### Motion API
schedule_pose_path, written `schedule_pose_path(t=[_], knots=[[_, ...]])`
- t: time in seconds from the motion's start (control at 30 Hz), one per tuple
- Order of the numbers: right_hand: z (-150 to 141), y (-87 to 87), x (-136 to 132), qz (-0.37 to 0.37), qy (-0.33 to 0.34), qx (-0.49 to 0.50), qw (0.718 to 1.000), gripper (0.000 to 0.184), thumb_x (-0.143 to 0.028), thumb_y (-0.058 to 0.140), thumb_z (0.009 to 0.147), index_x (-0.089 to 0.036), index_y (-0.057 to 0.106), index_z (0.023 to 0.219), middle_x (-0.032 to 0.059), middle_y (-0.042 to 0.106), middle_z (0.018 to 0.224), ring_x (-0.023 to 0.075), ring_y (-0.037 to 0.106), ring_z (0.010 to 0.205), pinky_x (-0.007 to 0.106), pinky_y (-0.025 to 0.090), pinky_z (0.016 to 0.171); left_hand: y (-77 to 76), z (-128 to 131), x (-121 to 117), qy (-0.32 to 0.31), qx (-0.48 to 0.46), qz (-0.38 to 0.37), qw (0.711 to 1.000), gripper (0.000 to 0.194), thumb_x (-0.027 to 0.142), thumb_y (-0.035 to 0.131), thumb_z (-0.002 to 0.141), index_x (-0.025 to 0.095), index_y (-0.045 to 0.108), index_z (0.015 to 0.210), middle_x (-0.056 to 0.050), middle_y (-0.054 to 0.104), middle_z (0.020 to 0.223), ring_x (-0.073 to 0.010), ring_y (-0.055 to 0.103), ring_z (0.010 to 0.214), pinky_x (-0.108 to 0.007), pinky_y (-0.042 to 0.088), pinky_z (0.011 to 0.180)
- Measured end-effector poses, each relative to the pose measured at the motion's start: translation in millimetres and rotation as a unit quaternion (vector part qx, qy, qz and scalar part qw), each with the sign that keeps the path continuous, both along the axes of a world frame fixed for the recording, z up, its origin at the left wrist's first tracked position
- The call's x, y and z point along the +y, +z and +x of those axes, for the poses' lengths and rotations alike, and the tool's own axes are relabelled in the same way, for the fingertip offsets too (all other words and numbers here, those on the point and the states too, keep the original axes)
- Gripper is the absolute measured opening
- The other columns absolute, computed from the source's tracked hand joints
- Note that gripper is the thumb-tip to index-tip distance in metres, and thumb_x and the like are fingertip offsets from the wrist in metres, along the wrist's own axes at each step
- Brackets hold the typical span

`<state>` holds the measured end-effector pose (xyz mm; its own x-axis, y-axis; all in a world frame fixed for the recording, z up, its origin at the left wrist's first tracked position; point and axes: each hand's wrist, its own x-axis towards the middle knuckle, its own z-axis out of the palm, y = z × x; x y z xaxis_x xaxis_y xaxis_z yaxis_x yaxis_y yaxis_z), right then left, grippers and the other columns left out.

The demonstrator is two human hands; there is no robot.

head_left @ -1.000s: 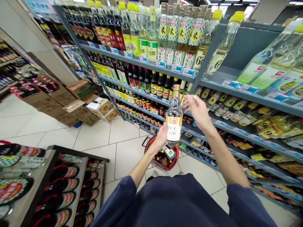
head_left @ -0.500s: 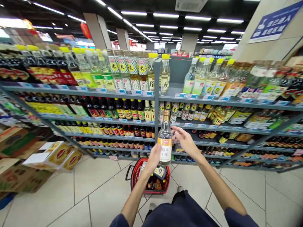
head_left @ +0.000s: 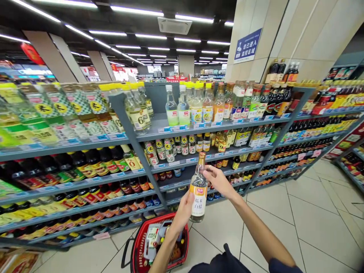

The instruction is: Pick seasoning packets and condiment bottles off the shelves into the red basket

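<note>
My left hand (head_left: 183,212) grips the lower part of a clear glass bottle (head_left: 198,189) with a gold cap and an orange and white label, held upright in front of me. My right hand (head_left: 220,182) is at the bottle's neck and shoulder, fingers curled round it. Below them a red shopping basket (head_left: 139,246) stands on the floor with several packaged goods and bottles inside.
Grey store shelves (head_left: 159,132) full of vinegar and soy sauce bottles run across the view, from left to far right. A white tiled aisle (head_left: 313,220) stretches to the right. A beige pillar with a blue sign (head_left: 248,46) rises behind the shelves.
The view has swung to the right along the shelves. My right hand has closed in on the bottle's neck. The left hand kept hold of the bottle throughout.
</note>
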<state>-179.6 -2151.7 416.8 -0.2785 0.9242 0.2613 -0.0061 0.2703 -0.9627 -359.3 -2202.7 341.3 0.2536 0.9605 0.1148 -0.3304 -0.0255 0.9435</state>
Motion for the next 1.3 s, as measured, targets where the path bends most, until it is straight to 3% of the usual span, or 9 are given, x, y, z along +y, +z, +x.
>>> schedule_pose_path(t=[0.13, 0.3, 0.43, 0.53, 0.67, 0.77, 0.87, 0.97, 1.3], knots=[[77, 23.9, 25, 0.047, -0.02, 0.016, 0.999, 0.057, -0.06, 0.069, 0.087, -0.021, 0.061, 0.126, 0.0069, 0.069, 0.105, 0.0116, 0.053, 0.066, 0.023, 0.043, 0.054, 12.5, 71, 24, -0.008, 0.042, 0.032, 0.999, 0.073, 0.073, 0.06, 0.087, 0.014, 0.064, 0.129, -0.015, 0.075, 0.115, -0.0279, 0.072, 0.102, -0.035, 0.056, 0.088], [156, 101.3, 53, 0.143, -0.061, -0.104, 0.982, 0.047, -0.061, 0.065, 0.089, -0.016, 0.07, 0.099, 0.0028, 0.065, 0.08, 0.012, 0.048, 0.061, 0.027, 0.041, 0.054, 48.9, 150, 69, -0.029, 0.093, 0.143, 0.985, 0.072, 0.07, 0.057, 0.091, 0.013, 0.057, 0.135, -0.017, 0.069, 0.13, -0.0282, 0.069, 0.111, -0.035, 0.054, 0.094], [190, 177.3, 76, 0.282, -0.094, -0.155, 0.942, 0.043, -0.057, 0.062, 0.093, -0.014, 0.069, 0.093, 0.0024, 0.063, 0.081, 0.0133, 0.05, 0.069, 0.029, 0.042, 0.064, 109.7, 194, 123, -0.025, 0.121, 0.236, 0.964, 0.077, 0.071, 0.06, 0.087, 0.012, 0.057, 0.136, -0.019, 0.066, 0.135, -0.0319, 0.064, 0.123, -0.039, 0.051, 0.103], [206, 230.5, 103, 0.382, -0.136, -0.172, 0.898, 0.043, -0.056, 0.059, 0.097, -0.015, 0.068, 0.101, 0.0028, 0.064, 0.084, 0.0148, 0.053, 0.075, 0.031, 0.045, 0.07, 166.6, 207, 166, 0.04, 0.135, 0.324, 0.936, 0.067, 0.064, 0.062, 0.091, 0.015, 0.057, 0.137, -0.018, 0.063, 0.14, -0.0297, 0.061, 0.127, -0.04, 0.048, 0.108], [221, 288.8, 155, 0.482, -0.167, -0.211, 0.834, 0.051, -0.061, 0.047, 0.102, -0.014, 0.065, 0.108, 0.0035, 0.064, 0.093, 0.0173, 0.059, 0.09, 0.035, 0.049, 0.083, 239.1, 204, 212, 0.202, 0.174, 0.45, 0.852, 0.047, 0.047, 0.061, 0.096, 0.018, 0.061, 0.133, -0.015, 0.064, 0.139, -0.0221, 0.062, 0.124, -0.04, 0.05, 0.106], [226, 318.6, 194, 0.515, -0.18, -0.247, 0.801, 0.056, -0.064, 0.04, 0.102, -0.013, 0.063, 0.111, 0.0036, 0.063, 0.099, 0.019, 0.059, 0.097, 0.041, 0.05, 0.092, 281.2, 202, 238, 0.263, 0.198, 0.514, 0.792, 0.036, 0.039, 0.059, 0.098, 0.018, 0.065, 0.127, -0.013, 0.068, 0.129, -0.018, 0.066, 0.112, -0.035, 0.055, 0.098], [229, 333.4, 226, 0.523, -0.183, -0.267, 0.789, 0.057, -0.065, 0.04, 0.101, -0.014, 0.062, 0.112, 0.0036, 0.064, 0.1, 0.0196, 0.059, 0.099, 0.043, 0.05, 0.095, 309.1, 207, 257, 0.277, 0.217, 0.542, 0.763, 0.03, 0.034, 0.06, 0.097, 0.017, 0.068, 0.12, -0.011, 0.071, 0.122, -0.0162, 0.068, 0.102, -0.032, 0.057, 0.091], [229, 333.9, 249, 0.519, -0.175, -0.26, 0.795, 0.053, -0.065, 0.043, 0.101, -0.016, 0.062, 0.112, 0.0041, 0.065, 0.097, 0.02, 0.059, 0.096, 0.041, 0.051, 0.093, 323.8, 218, 271, 0.286, 0.232, 0.552, 0.748, 0.028, 0.031, 0.063, 0.095, 0.017, 0.07, 0.118, -0.01, 0.072, 0.12, -0.0155, 0.069, 0.096, -0.03, 0.058, 0.084], [227, 304.3, 298, 0.49, -0.146, -0.241, 0.825, 0.037, -0.053, 0.05, 0.102, -0.018, 0.063, 0.106, 0.0074, 0.067, 0.089, 0.0216, 0.057, 0.084, 0.043, 0.049, 0.086, 323.5, 239, 296, 0.334, 0.292, 0.529, 0.723, 0.026, 0.023, 0.063, 0.092, 0.014, 0.07, 0.116, -0.01, 0.075, 0.112, -0.0149, 0.069, 0.088, -0.029, 0.058, 0.077]])
